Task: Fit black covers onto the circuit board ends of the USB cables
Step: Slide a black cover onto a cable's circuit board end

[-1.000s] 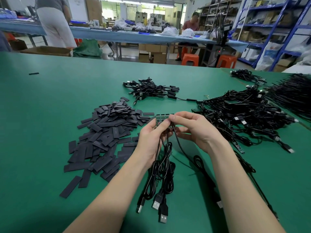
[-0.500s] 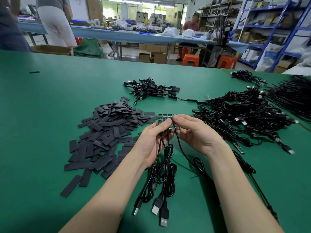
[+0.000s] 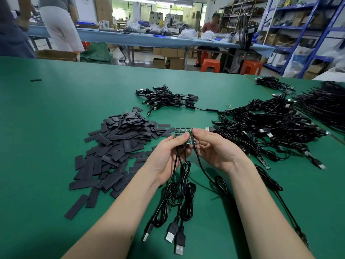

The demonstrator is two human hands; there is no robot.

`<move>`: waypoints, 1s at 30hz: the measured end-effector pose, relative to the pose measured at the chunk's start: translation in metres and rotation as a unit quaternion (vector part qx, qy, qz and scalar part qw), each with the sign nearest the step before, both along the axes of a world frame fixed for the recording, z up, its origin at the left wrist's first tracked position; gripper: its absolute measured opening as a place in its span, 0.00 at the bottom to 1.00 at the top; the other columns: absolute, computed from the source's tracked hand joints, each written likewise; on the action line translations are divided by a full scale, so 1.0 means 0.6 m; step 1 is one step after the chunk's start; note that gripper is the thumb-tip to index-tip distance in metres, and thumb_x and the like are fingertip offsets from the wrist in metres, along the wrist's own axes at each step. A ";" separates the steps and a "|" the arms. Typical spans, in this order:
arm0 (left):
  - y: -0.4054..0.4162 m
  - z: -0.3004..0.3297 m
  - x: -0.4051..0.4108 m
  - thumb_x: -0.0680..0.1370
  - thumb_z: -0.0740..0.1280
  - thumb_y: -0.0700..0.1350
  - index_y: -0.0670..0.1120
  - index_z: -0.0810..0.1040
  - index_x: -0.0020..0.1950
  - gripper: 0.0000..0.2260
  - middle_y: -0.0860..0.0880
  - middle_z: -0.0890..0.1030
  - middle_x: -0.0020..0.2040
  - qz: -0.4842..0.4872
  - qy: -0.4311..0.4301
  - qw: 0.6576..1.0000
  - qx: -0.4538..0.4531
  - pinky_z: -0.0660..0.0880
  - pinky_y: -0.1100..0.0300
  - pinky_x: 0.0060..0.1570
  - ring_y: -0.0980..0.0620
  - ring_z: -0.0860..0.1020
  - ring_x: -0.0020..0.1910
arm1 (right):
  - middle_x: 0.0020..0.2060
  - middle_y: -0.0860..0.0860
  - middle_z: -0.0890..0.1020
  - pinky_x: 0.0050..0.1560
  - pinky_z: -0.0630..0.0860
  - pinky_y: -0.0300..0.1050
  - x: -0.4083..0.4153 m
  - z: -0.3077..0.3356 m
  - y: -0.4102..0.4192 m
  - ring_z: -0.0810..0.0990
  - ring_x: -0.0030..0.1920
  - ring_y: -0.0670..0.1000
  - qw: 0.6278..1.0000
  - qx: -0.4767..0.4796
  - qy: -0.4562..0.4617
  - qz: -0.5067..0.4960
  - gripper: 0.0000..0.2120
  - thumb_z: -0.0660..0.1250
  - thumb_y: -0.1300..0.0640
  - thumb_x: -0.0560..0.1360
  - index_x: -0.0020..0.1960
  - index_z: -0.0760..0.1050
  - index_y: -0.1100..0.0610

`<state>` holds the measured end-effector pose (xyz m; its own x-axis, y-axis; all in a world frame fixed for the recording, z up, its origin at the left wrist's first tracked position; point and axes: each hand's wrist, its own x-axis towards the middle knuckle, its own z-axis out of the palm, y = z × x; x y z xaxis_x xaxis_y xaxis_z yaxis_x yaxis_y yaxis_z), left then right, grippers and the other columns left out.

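Where the two hands meet above the green table (image 3: 56,128), a small row of green circuit boards (image 3: 183,133) is pinched between them. The left hand (image 3: 169,156) curls its fingers round the near edge of the boards and the cables running from them; the right hand (image 3: 214,150) pinches the right end of the row between thumb and forefinger, its other fingers curled loosely beneath. No cover sits on these boards: the green faces are bare.

From the boards, black USB cables (image 3: 183,187) hang down between the forearms in looped strands, and three USB plugs (image 3: 172,235) lie on the table near the bottom of the view.

Left of the hands lies a loose heap of flat black covers (image 3: 115,146), with several strays spread toward the near edge. Beyond the hands sits a small tangle of cables (image 3: 164,99), and to the right a much larger pile of black cables (image 3: 270,128), some with bare boards showing.

Farther back stand orange stools (image 3: 211,65), a long blue-topped bench (image 3: 149,39), blue shelving (image 3: 306,28), and other people at work.
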<state>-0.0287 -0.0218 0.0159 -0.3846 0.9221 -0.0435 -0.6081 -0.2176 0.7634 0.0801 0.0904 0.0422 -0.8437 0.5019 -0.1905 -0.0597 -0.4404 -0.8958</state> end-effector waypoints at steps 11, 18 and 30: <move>-0.002 0.001 0.004 0.74 0.71 0.44 0.44 0.86 0.45 0.05 0.47 0.83 0.42 -0.043 -0.017 0.998 0.034 0.79 0.65 0.38 0.56 0.79 0.36 | 0.36 0.53 0.84 0.37 0.82 0.36 0.014 0.007 -0.002 0.83 0.34 0.48 0.998 -0.055 0.034 0.005 0.17 0.82 0.58 0.61 0.46 0.82 0.60; 0.019 -0.022 0.027 0.78 0.72 0.37 0.53 0.79 0.62 0.16 0.49 0.83 0.60 0.149 0.357 0.920 -0.062 0.73 0.58 0.67 0.55 0.80 0.61 | 0.34 0.46 0.82 0.31 0.77 0.33 0.014 0.028 0.011 0.79 0.31 0.44 0.996 0.044 0.012 -0.073 0.02 0.77 0.54 0.66 0.38 0.85 0.51; 0.017 -0.014 0.028 0.81 0.68 0.37 0.43 0.76 0.52 0.03 0.44 0.87 0.48 0.132 0.192 0.972 -0.035 0.79 0.62 0.37 0.51 0.84 0.37 | 0.36 0.54 0.84 0.41 0.84 0.44 -0.015 0.035 0.001 0.83 0.33 0.48 0.934 0.294 -0.140 -0.148 0.04 0.76 0.58 0.74 0.45 0.81 0.56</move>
<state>-0.0122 -0.0114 0.0073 -0.6082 0.7886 0.0904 -0.2056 -0.2665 0.9416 0.0711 0.0911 0.0634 -0.6097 0.7926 -0.0005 0.1719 0.1316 -0.9763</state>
